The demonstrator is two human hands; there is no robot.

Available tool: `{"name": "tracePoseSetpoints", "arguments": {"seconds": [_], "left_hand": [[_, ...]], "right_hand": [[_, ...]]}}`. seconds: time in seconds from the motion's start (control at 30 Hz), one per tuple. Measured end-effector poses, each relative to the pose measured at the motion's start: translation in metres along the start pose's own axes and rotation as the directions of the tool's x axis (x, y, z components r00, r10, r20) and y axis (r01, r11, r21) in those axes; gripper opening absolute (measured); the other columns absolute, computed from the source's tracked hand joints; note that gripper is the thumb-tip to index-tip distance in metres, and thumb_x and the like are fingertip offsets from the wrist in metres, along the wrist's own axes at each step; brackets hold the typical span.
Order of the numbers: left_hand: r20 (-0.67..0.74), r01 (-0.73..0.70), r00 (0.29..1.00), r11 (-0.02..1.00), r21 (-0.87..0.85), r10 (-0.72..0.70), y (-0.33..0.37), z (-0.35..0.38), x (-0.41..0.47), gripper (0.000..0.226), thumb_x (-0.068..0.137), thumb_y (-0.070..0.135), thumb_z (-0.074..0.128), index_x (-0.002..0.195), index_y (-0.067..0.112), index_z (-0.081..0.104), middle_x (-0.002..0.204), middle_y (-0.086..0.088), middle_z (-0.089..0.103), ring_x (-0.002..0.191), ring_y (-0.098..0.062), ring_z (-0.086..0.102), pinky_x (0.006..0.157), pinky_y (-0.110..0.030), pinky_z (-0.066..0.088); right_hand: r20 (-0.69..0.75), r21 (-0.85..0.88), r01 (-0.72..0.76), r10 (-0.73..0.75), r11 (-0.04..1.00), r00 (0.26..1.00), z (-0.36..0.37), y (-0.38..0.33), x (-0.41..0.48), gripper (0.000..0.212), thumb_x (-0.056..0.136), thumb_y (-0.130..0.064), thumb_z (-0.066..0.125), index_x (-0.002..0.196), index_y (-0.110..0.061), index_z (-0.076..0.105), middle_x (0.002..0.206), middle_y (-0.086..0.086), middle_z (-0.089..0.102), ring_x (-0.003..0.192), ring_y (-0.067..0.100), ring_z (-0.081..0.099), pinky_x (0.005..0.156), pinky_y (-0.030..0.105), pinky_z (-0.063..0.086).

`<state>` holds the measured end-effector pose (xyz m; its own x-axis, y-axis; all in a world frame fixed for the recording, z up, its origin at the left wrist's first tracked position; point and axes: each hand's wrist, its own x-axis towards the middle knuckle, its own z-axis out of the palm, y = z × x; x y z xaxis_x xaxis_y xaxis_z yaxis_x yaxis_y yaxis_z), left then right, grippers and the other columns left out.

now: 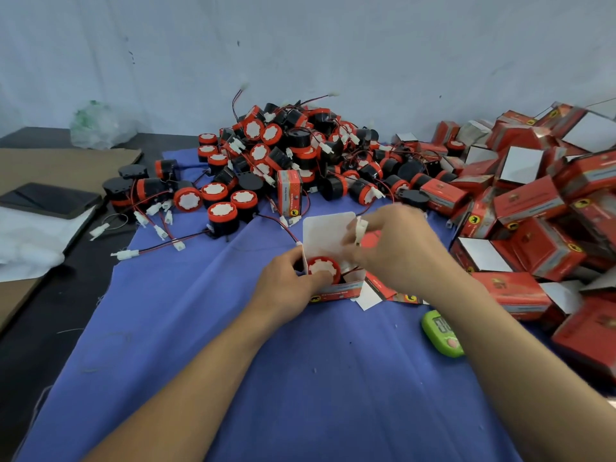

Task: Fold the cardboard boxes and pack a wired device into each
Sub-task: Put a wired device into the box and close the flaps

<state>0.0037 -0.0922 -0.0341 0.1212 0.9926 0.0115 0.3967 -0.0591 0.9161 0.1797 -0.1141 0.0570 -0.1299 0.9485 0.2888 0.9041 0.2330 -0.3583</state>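
Head view. Grips box (336,290) on cloth (233,361) with left hand (288,280), steadying it, with device (323,269) already seated inside, red face up. Pinches white plug (360,228) in right hand (396,248) by raised flap (325,233), likely to tuck the wire in before closing. Keeps heap (283,155) of loose devices behind and pile (533,201) of boxes at right, apparently for easy reach.

We stretch both bare forearms forward. Our left hand (290,281) curls round the left side of the small box (340,290); our right hand (396,245), just above it, pinches a white plug (360,228).
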Motion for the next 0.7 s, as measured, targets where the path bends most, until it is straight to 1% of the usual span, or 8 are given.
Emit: {"name": "tracePoseSetpoints", "arguments": {"seconds": [0.07,0.17,0.3,0.37,0.5,0.57,0.63,0.7], "left_hand": [[-0.010,0.020,1.000,1.000,-0.013,-0.020,0.000,0.001,0.002,0.020,0.066,0.048,0.068,0.086,0.046,0.068,0.095,0.018,0.075,0.093,-0.010,0.068,0.089,-0.045,0.058],[-0.017,0.027,0.999,0.999,-0.025,-0.027,0.000,0.002,0.003,0.021,0.066,0.050,0.069,0.086,0.045,0.067,0.097,0.017,0.074,0.093,-0.010,0.068,0.089,-0.045,0.059],[-0.007,0.024,1.000,0.999,-0.025,-0.024,-0.002,0.001,0.005,0.020,0.072,0.044,0.075,0.090,0.044,0.065,0.101,0.017,0.073,0.095,-0.010,0.068,0.088,-0.041,0.059],[-0.005,0.020,1.000,1.000,-0.024,-0.020,-0.005,0.001,0.005,0.021,0.082,0.034,0.080,0.092,0.044,0.065,0.103,0.016,0.073,0.096,-0.012,0.068,0.085,-0.039,0.060],[0.024,-0.005,1.000,1.000,-0.023,0.005,-0.006,0.000,0.006,0.018,0.084,0.035,0.078,0.091,0.048,0.068,0.094,0.020,0.075,0.091,-0.008,0.069,0.082,-0.035,0.060],[0.031,-0.016,0.999,1.000,-0.013,0.016,-0.006,-0.001,0.006,0.021,0.086,0.030,0.078,0.090,0.048,0.068,0.093,0.021,0.075,0.091,-0.008,0.069,0.084,-0.038,0.060],[0.028,-0.006,1.000,1.000,0.002,0.006,-0.005,-0.002,0.007,0.024,0.088,0.026,0.078,0.090,0.048,0.068,0.097,0.018,0.075,0.093,-0.010,0.070,0.088,-0.042,0.060],[0.030,-0.001,1.000,1.000,0.005,0.001,-0.004,-0.003,0.008,0.025,0.088,0.026,0.079,0.090,0.047,0.067,0.099,0.018,0.075,0.094,-0.010,0.070,0.090,-0.044,0.060]], "right_hand": [[-0.111,0.135,-0.076,0.091,0.988,0.990,-0.017,-0.001,0.000,0.017,0.084,-0.039,0.076,0.071,-0.027,0.075,0.063,-0.006,0.067,0.058,0.007,0.058,0.053,0.022,0.038],[-0.037,0.071,-0.098,0.101,0.993,0.994,-0.035,0.001,0.006,0.019,0.088,-0.036,0.076,0.071,-0.028,0.075,0.059,-0.008,0.065,0.051,0.005,0.057,0.041,0.010,0.032],[0.108,0.242,-0.061,0.036,0.968,0.993,-0.037,-0.004,0.008,0.015,0.087,-0.020,0.077,0.074,-0.027,0.076,0.057,-0.007,0.070,0.051,0.010,0.066,0.042,0.010,0.040],[0.223,0.233,-0.009,-0.045,0.973,0.974,-0.026,-0.011,0.010,0.015,0.086,-0.013,0.075,0.077,-0.025,0.077,0.057,-0.008,0.070,0.050,0.010,0.066,0.045,0.013,0.044],[0.267,-0.105,0.075,-0.044,0.992,0.963,0.005,-0.015,0.021,0.011,0.082,-0.017,0.075,0.076,-0.027,0.076,0.063,-0.007,0.067,0.063,0.018,0.065,0.057,0.027,0.050],[0.256,-0.357,0.159,-0.067,0.921,0.964,0.015,-0.012,0.026,0.008,0.082,-0.024,0.072,0.084,-0.027,0.079,0.074,-0.001,0.071,0.069,0.024,0.065,0.052,0.027,0.042],[0.242,-0.459,0.206,-0.102,0.864,0.965,0.018,-0.009,0.028,0.012,0.084,-0.032,0.070,0.090,-0.029,0.080,0.077,-0.001,0.071,0.069,0.025,0.064,0.050,0.026,0.036],[0.235,-0.503,0.230,-0.124,0.833,0.964,0.016,-0.009,0.030,0.014,0.085,-0.036,0.068,0.089,-0.028,0.079,0.067,-0.002,0.064,0.060,0.022,0.057,0.049,0.027,0.030]]}}
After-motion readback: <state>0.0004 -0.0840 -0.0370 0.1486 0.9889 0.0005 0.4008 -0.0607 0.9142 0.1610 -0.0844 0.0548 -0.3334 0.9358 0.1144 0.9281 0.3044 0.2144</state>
